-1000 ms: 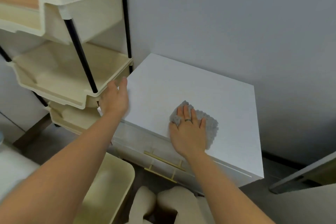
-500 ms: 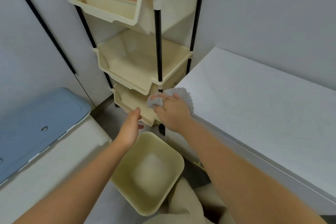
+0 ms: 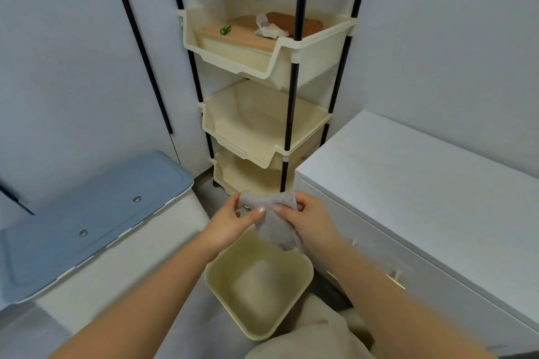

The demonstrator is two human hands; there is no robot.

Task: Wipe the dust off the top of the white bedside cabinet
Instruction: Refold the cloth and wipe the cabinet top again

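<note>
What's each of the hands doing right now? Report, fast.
Left hand: closed, pinching the grey cloth.
Right hand: closed, gripping the same grey cloth above the cream bin.

Grey cloth [image 3: 274, 224] crumpled, hanging beside white cabinet [image 3: 423, 183].

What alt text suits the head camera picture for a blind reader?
A left hand and a right hand pinch a grey cloth by its top edge above a cream bin. A white bedside cabinet stands to the right, a cream tiered rack behind.
</note>
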